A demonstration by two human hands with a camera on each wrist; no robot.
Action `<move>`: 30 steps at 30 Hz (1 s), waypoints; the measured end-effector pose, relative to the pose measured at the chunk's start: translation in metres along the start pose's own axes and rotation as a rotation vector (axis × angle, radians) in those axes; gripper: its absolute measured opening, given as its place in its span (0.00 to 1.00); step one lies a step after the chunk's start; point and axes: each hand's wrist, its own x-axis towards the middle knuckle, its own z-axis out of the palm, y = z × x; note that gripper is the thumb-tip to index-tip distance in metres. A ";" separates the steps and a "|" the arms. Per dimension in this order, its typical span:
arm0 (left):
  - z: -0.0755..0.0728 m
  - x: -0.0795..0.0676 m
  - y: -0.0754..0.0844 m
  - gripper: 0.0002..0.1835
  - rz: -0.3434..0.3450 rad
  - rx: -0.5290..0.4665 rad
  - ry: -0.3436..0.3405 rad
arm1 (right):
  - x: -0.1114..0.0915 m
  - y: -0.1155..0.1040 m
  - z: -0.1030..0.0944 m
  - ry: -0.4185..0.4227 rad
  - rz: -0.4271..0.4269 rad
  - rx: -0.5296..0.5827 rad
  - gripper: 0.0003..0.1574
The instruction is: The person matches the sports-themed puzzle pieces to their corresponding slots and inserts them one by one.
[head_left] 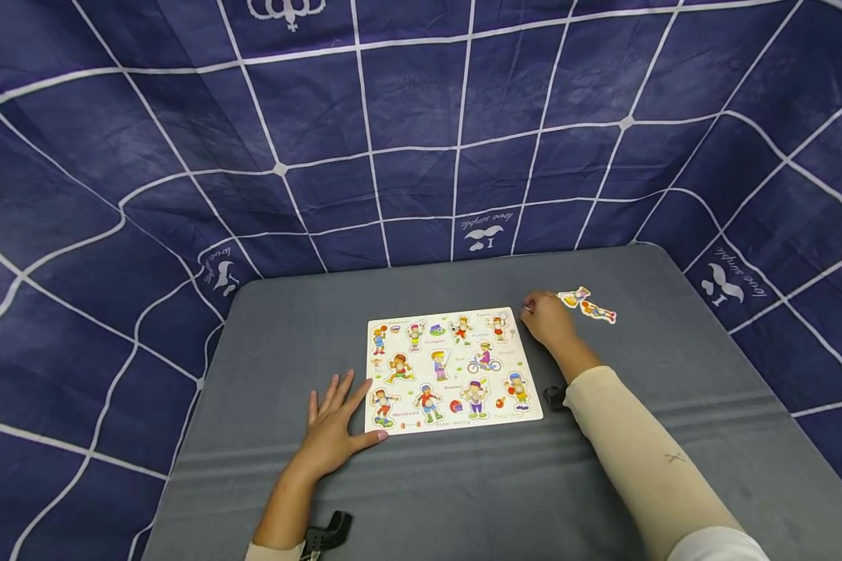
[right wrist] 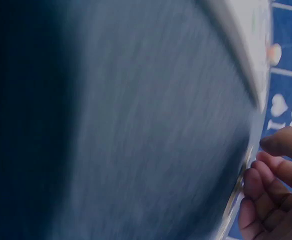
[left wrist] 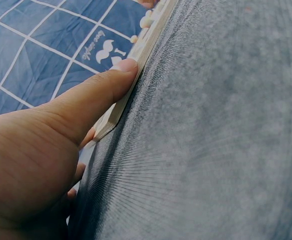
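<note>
The flat sports-figure puzzle board (head_left: 456,428) lies on the grey table, with figures in coloured kit across it. My left hand (head_left: 333,436) is spread at its left edge, and in the left wrist view the thumb (left wrist: 98,97) presses on the board's rim. My right hand (head_left: 549,318) is just off the board's upper right corner, its fingers (right wrist: 253,182) bent. A small reddish-white bit shows by its fingertips in the head view; whether it is held cannot be told. Two loose figure pieces (head_left: 573,297) (head_left: 599,312) lie right of that hand.
The grey cloth-covered table (head_left: 463,483) reaches to a dark blue curtain (head_left: 414,187) with white lines behind it and at both sides. Black straps with small devices (head_left: 330,531) sit on the wrists.
</note>
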 end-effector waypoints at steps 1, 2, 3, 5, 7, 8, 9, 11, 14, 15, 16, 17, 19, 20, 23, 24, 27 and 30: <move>0.000 0.000 0.000 0.55 -0.003 -0.002 -0.003 | 0.001 0.004 -0.001 0.000 0.015 -0.009 0.15; 0.000 0.000 0.001 0.55 -0.006 -0.002 -0.007 | 0.002 0.007 -0.002 0.005 0.023 -0.015 0.15; 0.000 -0.001 0.001 0.55 -0.008 -0.003 -0.010 | 0.003 0.011 -0.002 0.005 0.037 -0.022 0.16; 0.000 -0.001 0.002 0.55 -0.010 -0.005 -0.015 | 0.005 0.017 -0.004 0.007 0.061 -0.033 0.16; 0.000 -0.001 0.001 0.55 -0.010 -0.004 -0.019 | 0.006 0.021 -0.005 0.012 0.074 -0.040 0.16; 0.000 -0.001 0.001 0.55 -0.011 -0.003 -0.020 | 0.007 0.024 -0.006 0.012 0.079 -0.039 0.16; 0.000 -0.001 0.001 0.55 -0.012 -0.004 -0.020 | 0.007 0.025 -0.006 0.005 0.083 -0.040 0.16; 0.000 -0.001 0.001 0.55 -0.014 -0.004 -0.021 | 0.008 0.027 -0.007 -0.006 0.088 -0.037 0.16; 0.000 0.000 0.000 0.55 -0.017 -0.002 -0.020 | 0.011 0.030 -0.008 -0.021 0.094 -0.029 0.16; 0.000 0.000 0.000 0.55 -0.018 -0.001 -0.020 | 0.011 0.030 -0.008 -0.023 0.097 -0.027 0.15; 0.001 0.000 0.000 0.55 -0.018 0.000 -0.020 | 0.012 0.031 -0.008 -0.020 0.103 -0.024 0.15; 0.001 0.000 0.000 0.55 -0.018 0.001 -0.020 | 0.013 0.031 -0.009 -0.017 0.109 -0.018 0.15; 0.001 0.000 0.000 0.56 -0.017 -0.001 -0.019 | 0.014 0.032 -0.009 -0.008 0.119 -0.004 0.13; 0.001 0.000 0.000 0.56 -0.017 -0.002 -0.018 | 0.014 0.033 -0.009 -0.004 0.122 0.003 0.12; 0.000 0.000 0.000 0.55 -0.014 -0.008 -0.016 | 0.015 0.034 -0.009 0.011 0.117 0.016 0.11; 0.000 0.000 0.000 0.55 -0.013 -0.009 -0.016 | 0.015 0.034 -0.009 0.016 0.112 0.017 0.11; -0.001 0.000 0.001 0.55 -0.014 -0.010 -0.017 | 0.015 0.035 -0.009 0.033 0.094 0.014 0.10; -0.001 0.000 0.001 0.55 -0.010 -0.013 -0.013 | 0.014 0.035 -0.010 0.042 0.080 0.005 0.10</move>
